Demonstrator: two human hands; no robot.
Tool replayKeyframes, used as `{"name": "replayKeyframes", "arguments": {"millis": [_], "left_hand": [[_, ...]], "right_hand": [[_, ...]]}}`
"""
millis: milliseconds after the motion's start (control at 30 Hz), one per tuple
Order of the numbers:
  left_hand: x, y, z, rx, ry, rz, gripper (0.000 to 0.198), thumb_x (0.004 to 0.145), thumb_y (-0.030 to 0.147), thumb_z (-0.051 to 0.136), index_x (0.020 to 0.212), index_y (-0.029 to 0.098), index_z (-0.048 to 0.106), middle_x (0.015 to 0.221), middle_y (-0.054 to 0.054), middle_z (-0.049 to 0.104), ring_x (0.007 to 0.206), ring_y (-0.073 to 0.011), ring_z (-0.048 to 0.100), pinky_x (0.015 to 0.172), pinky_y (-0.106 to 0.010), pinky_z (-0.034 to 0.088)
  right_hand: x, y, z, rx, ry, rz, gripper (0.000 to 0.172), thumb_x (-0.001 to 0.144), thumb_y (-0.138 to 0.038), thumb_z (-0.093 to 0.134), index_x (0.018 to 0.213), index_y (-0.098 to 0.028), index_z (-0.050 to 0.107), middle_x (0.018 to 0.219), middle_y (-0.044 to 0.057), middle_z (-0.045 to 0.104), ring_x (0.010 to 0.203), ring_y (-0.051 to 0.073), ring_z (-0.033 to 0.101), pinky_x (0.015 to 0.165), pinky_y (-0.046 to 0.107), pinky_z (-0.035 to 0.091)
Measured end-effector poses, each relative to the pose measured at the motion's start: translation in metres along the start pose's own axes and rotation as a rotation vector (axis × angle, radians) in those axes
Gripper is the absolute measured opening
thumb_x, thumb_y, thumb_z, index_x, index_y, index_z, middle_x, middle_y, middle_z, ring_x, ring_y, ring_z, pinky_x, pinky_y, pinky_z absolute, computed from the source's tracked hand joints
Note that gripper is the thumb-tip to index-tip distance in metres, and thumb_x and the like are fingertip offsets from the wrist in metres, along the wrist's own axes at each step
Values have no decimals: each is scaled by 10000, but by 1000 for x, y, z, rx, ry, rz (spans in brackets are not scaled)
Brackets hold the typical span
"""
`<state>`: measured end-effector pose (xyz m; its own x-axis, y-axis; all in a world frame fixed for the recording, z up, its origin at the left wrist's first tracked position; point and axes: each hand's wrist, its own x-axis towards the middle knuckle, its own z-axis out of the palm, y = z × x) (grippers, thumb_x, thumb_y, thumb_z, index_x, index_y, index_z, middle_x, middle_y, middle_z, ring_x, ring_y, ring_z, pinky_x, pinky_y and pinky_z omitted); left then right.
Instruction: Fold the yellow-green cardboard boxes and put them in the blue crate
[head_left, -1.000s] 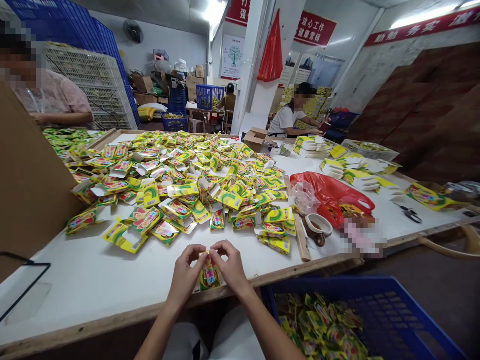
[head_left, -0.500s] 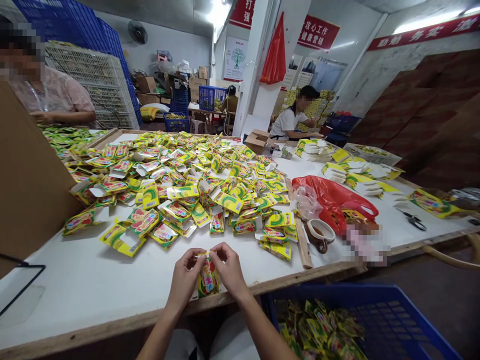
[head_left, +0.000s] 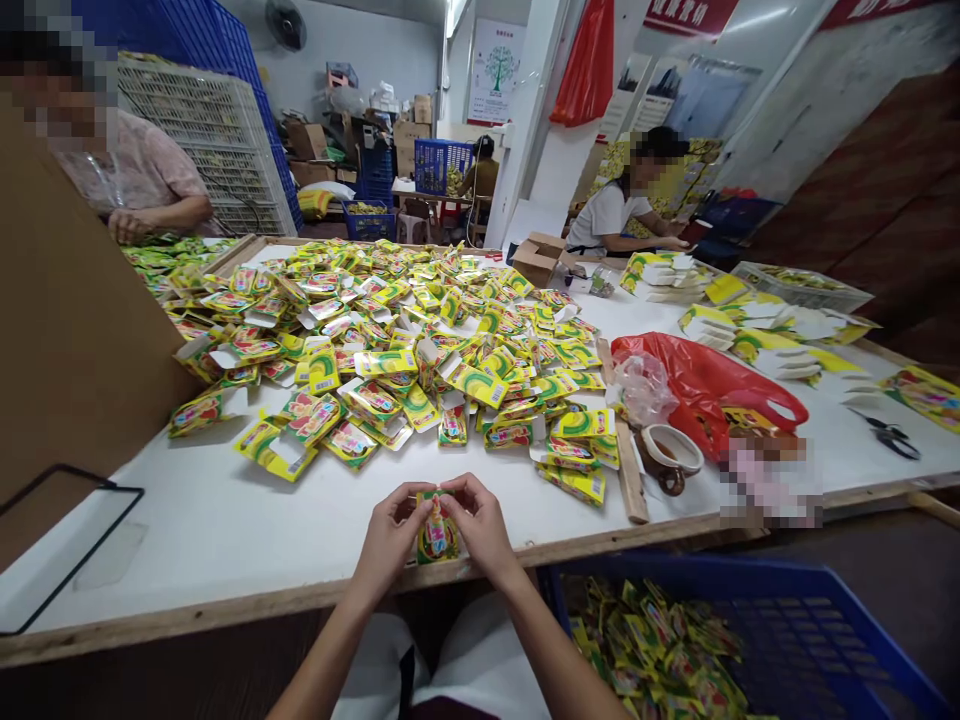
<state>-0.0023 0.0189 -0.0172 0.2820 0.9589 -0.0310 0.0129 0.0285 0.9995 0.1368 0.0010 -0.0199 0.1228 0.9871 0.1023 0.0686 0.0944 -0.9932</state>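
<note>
At the table's front edge, a small yellow and green printed packet (head_left: 437, 538) stands between my two hands. My left hand (head_left: 396, 530) pinches its upper left side between thumb and fingers. Its upper right side is in the pinch of my right hand (head_left: 478, 520). The thumbs press on the printed front, and the fingertips behind the top edge are partly hidden. Beyond my hands spreads a large heap of small yellow cartons (head_left: 390, 360), several with open white flaps.
A brown cardboard box (head_left: 90, 300) stands at left. A wooden strip (head_left: 630, 470), a brown mug (head_left: 667, 462), a red plastic bag (head_left: 697, 385) and scissors (head_left: 892, 438) lie at right. Below the edge sits a blue crate (head_left: 787, 610) of packets. Two co-workers sit across the table.
The view has tilted down and swung slightly left, so the scene sits further right. Both hands still pinch the packet; my thumbs now lie lower on its front.
</note>
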Motion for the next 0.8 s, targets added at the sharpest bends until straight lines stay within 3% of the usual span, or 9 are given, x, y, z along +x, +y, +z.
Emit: {"name": "replayKeyframes", "arguments": {"millis": [100,200,300,400,467,600,700,800], "left_hand": [[-2,3,-1,54,3,2,349,810,383,564,1101,191,588,901,-51,648,797,-174,615,747,-293,488],[2,1,-6,159,49,15,374,827,392,531,1153,209,554,965,-58,616,813,-172,608,764,-313,487],[18,-2,-8,355,59,108,335,836,365,514,1141,237,569,1080,-76,574,931,-206,588,813,-353,480],[47,-4,6,624,4,263,339,832,305,528,1162,243,573,1197,-105,527,1134,-261,495,954,-423,400],[68,-3,23,788,-5,309,407,810,271,561,1214,228,542,1292,-135,476,1222,-304,420,995,-467,350],[83,-5,44,996,-42,272,583,734,199,635,1293,182,470,1407,-175,387,1290,-366,338,1013,-514,306],[60,-10,38,1013,-71,273,554,760,182,585,1301,170,462,1379,-166,434,1264,-344,385,1010,-491,329],[20,-9,21,927,-115,275,469,783,217,563,1249,186,517,1329,-145,485,1222,-312,442,1008,-454,358]], "right_hand": [[-11,-14,-26,-103,98,-40,158,844,-320,540,859,-192,632,837,43,666,806,193,617,738,290,482],[-32,-37,-90,-341,279,-39,223,863,-374,497,880,-206,643,887,61,666,844,215,609,760,309,467],[-58,-53,-162,-645,361,5,250,802,-435,557,822,-214,673,929,80,668,901,251,597,804,336,448],[-75,-54,-194,-759,405,53,279,781,-466,563,820,-216,682,949,86,671,914,261,596,773,328,453],[-76,-48,-182,-713,386,83,287,787,-467,556,835,-211,677,914,81,679,877,255,607,746,320,460],[-63,-40,-120,-531,193,44,252,833,-415,529,823,-204,667,846,61,681,837,233,616,756,309,462],[-49,-35,-82,-417,74,3,217,856,-364,521,826,-206,666,819,50,675,806,216,616,734,299,464],[-32,-21,-62,-338,64,23,191,836,-347,550,820,-201,672,796,55,678,761,215,620,707,311,475]]}}
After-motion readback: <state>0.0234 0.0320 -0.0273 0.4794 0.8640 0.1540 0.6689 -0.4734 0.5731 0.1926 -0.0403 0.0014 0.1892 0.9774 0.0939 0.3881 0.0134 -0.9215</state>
